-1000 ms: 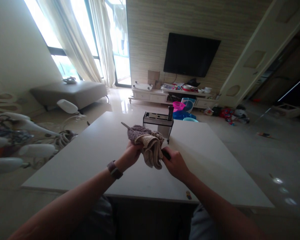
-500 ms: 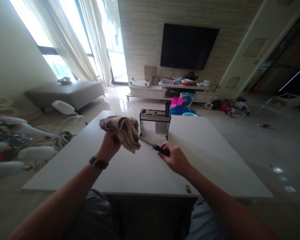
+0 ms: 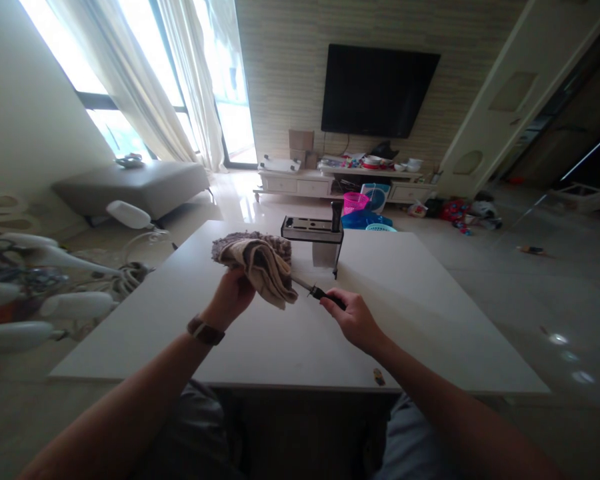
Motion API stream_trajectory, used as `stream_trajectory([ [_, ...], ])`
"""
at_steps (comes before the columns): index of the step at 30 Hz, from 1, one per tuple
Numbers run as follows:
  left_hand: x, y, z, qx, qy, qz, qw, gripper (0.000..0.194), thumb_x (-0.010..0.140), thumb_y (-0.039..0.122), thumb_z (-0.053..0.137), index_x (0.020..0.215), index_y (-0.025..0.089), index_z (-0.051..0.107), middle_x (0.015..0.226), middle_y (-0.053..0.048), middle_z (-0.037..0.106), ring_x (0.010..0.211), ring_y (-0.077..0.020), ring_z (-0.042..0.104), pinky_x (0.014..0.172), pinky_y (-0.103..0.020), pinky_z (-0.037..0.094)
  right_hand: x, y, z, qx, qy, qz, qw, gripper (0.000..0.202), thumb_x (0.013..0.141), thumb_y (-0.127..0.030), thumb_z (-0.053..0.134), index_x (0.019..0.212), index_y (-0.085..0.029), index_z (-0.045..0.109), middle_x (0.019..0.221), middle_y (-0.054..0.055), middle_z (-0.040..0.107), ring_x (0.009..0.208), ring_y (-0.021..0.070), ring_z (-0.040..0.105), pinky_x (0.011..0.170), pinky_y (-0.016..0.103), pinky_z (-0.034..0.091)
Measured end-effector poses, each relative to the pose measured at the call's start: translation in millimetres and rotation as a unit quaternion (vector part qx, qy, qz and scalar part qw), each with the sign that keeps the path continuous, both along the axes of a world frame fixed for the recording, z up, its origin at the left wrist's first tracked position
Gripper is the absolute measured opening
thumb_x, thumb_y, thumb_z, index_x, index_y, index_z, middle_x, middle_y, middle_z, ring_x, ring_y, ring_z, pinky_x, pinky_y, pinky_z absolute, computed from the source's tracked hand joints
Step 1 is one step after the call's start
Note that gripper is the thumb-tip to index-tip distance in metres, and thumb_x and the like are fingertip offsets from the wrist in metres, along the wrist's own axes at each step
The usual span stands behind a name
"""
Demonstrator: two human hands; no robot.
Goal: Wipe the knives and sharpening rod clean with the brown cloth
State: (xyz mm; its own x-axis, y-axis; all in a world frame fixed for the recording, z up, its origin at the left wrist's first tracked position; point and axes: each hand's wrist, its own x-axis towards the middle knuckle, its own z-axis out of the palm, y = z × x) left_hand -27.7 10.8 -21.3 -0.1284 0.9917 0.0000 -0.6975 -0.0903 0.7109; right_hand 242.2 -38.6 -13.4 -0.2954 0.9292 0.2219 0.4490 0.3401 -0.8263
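A folded brown and beige cloth is held up over the white table by my left hand, whose fingers close on its lower left part. My right hand is wrapped round the black handle of a thin metal tool, perhaps a knife or sharpening rod. Its far end is hidden at the cloth's right edge. Behind the cloth stands a rack with a slotted top and a black-handled item upright in its right end.
The white table has a small dark and yellow object at its near edge. White lamp shades crowd the left side. Beyond the table are a pink basket and a low cabinet.
My left hand and the cloth have moved to the right, covering more of the tool's blade and the rack's left leg. My right hand has shifted slightly right.
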Motion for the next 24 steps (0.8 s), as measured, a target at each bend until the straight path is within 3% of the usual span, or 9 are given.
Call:
stream_trajectory([
  [3, 19.3, -12.3, -5.4, -0.007, 0.033, -0.045, 0.998, 0.037, 0.064, 0.009, 0.079, 0.1, 0.014, 0.073, 0.102, -0.008, 0.077, 0.101, -0.0246, 0.07, 0.103, -0.039, 0.051, -3.8, 1.0, -3.6, -0.004, 0.01, 0.008, 1.0, 0.031, 0.095, -0.042, 0.056, 0.086, -0.016, 0.07, 0.066, -0.001, 0.059, 0.062, 0.014, 0.05, 0.058, 0.026, 0.035],
  [7, 48.0, -27.6, -13.9, 0.001, 0.074, -0.104, 0.992, 0.042, 0.058, 0.006, 0.083, 0.099, 0.013, 0.073, 0.103, -0.008, 0.076, 0.1, -0.0243, 0.07, 0.1, -0.036, 0.051, -9.1, 0.9, -8.5, -0.002, 0.043, 0.055, 0.998, 0.032, 0.095, -0.041, 0.055, 0.087, -0.015, 0.072, 0.077, 0.003, 0.069, 0.074, 0.018, 0.06, 0.067, 0.027, 0.043],
  [11, 61.1, -30.4, -20.1, 0.002, 0.072, -0.086, 0.994, 0.036, 0.058, 0.005, 0.081, 0.092, 0.014, 0.072, 0.1, -0.007, 0.076, 0.096, -0.0232, 0.07, 0.094, -0.036, 0.053, -10.8, -1.7, -10.8, -0.003, 0.024, 0.067, 0.997, 0.029, 0.094, -0.038, 0.056, 0.095, -0.014, 0.073, 0.08, 0.004, 0.072, 0.073, 0.0198, 0.062, 0.069, 0.029, 0.045],
  [18, 54.0, -16.8, -13.5, 0.036, 0.057, -0.053, 0.996, 0.041, 0.058, 0.004, 0.08, 0.098, 0.013, 0.073, 0.102, -0.007, 0.077, 0.094, -0.0223, 0.07, 0.091, -0.035, 0.054, -12.1, 0.8, -3.6, 0.049, -0.036, 0.05, 0.997, 0.026, 0.096, -0.033, 0.054, 0.09, -0.016, 0.071, 0.081, 0.006, 0.072, 0.073, 0.0193, 0.063, 0.067, 0.028, 0.041],
  [24, 23.3, 2.5, -1.9, 0.061, 0.037, -0.022, 0.997, 0.046, 0.059, 0.007, 0.081, 0.104, 0.012, 0.073, 0.105, -0.008, 0.077, 0.097, -0.0235, 0.071, 0.095, -0.037, 0.054, -8.7, 2.2, 4.2, 0.063, -0.073, 0.03, 0.995, 0.03, 0.098, -0.039, 0.054, 0.088, -0.017, 0.072, 0.073, 0.004, 0.068, 0.066, 0.0175, 0.059, 0.063, 0.028, 0.037],
])
